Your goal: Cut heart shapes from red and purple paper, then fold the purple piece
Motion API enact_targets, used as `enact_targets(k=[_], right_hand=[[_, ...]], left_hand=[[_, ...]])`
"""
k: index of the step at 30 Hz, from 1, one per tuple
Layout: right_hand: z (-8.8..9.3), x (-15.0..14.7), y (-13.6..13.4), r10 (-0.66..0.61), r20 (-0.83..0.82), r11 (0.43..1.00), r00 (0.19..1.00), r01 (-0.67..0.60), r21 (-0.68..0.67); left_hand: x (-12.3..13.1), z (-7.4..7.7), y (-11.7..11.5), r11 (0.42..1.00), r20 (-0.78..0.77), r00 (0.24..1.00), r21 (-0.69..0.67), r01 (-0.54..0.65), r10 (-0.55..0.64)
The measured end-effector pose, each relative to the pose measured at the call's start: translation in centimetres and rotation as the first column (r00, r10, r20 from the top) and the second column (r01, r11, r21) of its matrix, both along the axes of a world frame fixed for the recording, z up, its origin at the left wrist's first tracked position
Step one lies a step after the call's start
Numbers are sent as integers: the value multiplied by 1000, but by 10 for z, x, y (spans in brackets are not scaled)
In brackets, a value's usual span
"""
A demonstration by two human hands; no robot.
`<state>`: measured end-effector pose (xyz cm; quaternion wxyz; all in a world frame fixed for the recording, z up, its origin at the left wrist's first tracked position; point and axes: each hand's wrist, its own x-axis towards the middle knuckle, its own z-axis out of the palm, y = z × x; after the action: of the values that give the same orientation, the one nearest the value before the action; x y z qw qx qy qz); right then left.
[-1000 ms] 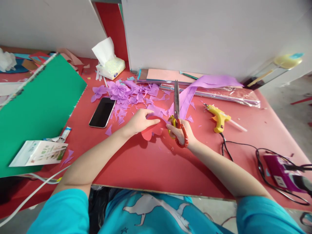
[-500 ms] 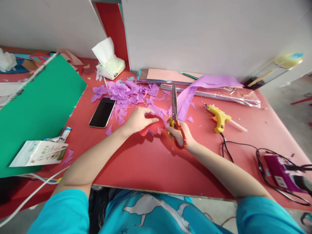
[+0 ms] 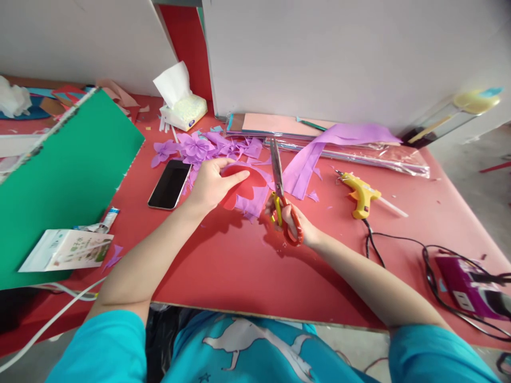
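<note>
My left hand (image 3: 211,183) is closed on a red cut paper shape (image 3: 244,187) together with a purple paper piece (image 3: 249,204), lifted a little above the red table (image 3: 239,266). My right hand (image 3: 290,221) grips scissors (image 3: 279,186) by their red and yellow handles. The blades are closed and point away from me, just right of the red shape. A pile of purple paper flowers and scraps (image 3: 207,148) lies behind my left hand.
A black phone (image 3: 169,184) lies left of my hand. A green board (image 3: 59,181) and a printed packet (image 3: 66,250) are at the left. A tissue pack (image 3: 182,109), purple paper strip (image 3: 319,146), yellow glue gun (image 3: 360,192) with cable, and a purple power strip (image 3: 465,284) are nearby.
My left hand has picked the red shape and purple piece up off the table and moved them away from me. The scissors have shifted slightly left with the blades tilted left.
</note>
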<state>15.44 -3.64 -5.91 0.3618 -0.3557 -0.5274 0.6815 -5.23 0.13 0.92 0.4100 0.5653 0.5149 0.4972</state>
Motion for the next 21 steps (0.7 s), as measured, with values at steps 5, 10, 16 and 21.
enact_targets(k=[5,10,16,21], right_hand=[[2,6,-1,65,128,969,990,-93,230],[7,6,-4,88,188,924,978,-151,352],[16,3,-8,114,237,908,965,-198,369],[11,0,-11,63,245,903,968,-160,398]], left_hand=[[0,3,0,999,160,986,9,-50,48],[2,5,-3,997,206,976,15,-78,74],[8,1,-7,997,203,977,28,-75,68],[11,-1,-10,995,135,987,43,-93,86]])
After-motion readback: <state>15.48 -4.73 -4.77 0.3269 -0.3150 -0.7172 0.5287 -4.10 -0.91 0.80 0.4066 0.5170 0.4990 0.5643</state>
